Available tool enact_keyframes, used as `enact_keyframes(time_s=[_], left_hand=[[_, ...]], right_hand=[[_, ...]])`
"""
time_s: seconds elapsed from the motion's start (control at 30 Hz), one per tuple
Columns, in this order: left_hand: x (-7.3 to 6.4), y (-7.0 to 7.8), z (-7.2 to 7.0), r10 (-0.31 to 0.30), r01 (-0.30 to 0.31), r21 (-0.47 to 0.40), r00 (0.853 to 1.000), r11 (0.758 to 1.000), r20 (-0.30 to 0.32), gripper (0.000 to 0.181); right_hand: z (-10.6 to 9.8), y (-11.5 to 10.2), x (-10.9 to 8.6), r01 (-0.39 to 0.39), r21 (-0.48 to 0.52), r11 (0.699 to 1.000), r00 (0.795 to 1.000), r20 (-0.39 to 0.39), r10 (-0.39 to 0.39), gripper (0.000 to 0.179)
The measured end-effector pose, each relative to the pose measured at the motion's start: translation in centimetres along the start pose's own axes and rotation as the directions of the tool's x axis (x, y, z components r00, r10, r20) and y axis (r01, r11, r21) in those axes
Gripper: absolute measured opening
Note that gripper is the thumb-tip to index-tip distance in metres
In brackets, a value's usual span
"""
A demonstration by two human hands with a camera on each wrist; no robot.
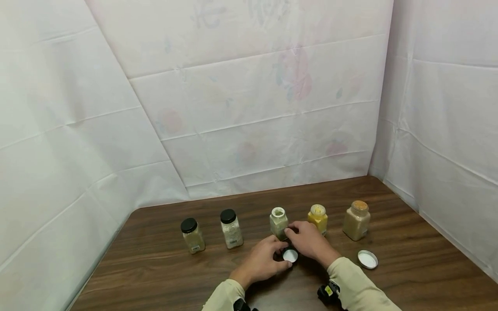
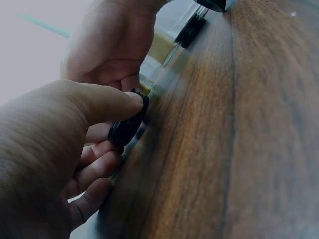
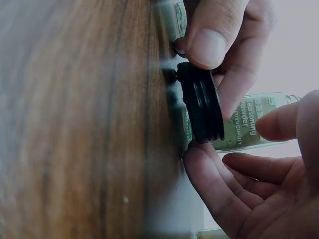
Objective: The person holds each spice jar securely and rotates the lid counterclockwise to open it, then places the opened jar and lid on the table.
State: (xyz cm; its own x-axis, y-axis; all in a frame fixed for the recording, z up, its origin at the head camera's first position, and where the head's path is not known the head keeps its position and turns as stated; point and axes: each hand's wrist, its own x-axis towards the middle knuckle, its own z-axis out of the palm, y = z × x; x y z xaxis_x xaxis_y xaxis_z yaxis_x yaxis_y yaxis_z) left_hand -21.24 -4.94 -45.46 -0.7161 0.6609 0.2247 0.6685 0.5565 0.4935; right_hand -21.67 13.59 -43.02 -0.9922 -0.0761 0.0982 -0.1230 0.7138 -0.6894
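In the head view my left hand (image 1: pixel 264 259) pinches a black screw lid (image 1: pixel 290 255) just above the table, its white inside facing up. The left wrist view shows the thumb on the edge of the lid (image 2: pixel 128 122), fingers beneath. My right hand (image 1: pixel 309 239) is close by, loosely bent, beside an uncapped jar of greenish powder (image 1: pixel 278 224). From the right wrist, a right fingertip appears at the lid's edge (image 3: pixel 202 104); whether it touches is unclear. Behind the lid stands the jar, its label (image 3: pixel 249 119) reading "seasoning powder".
Two black-capped jars, one tan (image 1: pixel 193 238) and one pale (image 1: pixel 232 233), stand to the left. Rightward are an uncapped yellow jar (image 1: pixel 318 220) and a larger tan jar (image 1: pixel 355 224) with an orange-brown top. Another lid (image 1: pixel 367 259) lies white side up on the wooden table (image 1: pixel 155 276).
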Motion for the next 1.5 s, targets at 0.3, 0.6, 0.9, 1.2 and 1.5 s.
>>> enact_keyframes(time_s=[0.3, 0.6, 0.9, 1.2, 1.5], left_hand=[[-0.1, 0.2, 0.1, -0.012, 0.012, 0.039, 1.000, 0.999, -0.012, 0.040], [-0.3, -0.2, 0.0, 0.001, -0.009, -0.150, 0.999, 0.989, -0.052, 0.033], [-1.5, -1.3, -1.8, -0.073, 0.031, -0.225, 0.980, 0.974, -0.184, 0.021], [-2.6, -1.7, -2.6, -0.052, -0.030, -0.216, 0.930, 0.976, -0.363, 0.017], [-3.5, -2.7, -3.2, -0.064, -0.082, -0.183, 0.736, 0.980, -0.674, 0.018]], right_hand=[[-0.1, -0.1, -0.1, 0.020, -0.061, 0.998, 0.998, -0.051, -0.023, 0.024], [-0.3, -0.5, -0.4, 0.017, -0.013, 1.000, 0.993, -0.113, -0.018, 0.020], [0.0, -1.6, -1.0, 0.076, 0.011, 0.997, 0.994, -0.083, -0.075, 0.022], [1.2, -2.6, -1.7, 0.114, 0.019, 0.993, 0.992, -0.060, -0.113, 0.024], [3.1, -4.4, -1.8, 0.192, 0.047, 0.980, 0.981, -0.008, -0.192, 0.025]])
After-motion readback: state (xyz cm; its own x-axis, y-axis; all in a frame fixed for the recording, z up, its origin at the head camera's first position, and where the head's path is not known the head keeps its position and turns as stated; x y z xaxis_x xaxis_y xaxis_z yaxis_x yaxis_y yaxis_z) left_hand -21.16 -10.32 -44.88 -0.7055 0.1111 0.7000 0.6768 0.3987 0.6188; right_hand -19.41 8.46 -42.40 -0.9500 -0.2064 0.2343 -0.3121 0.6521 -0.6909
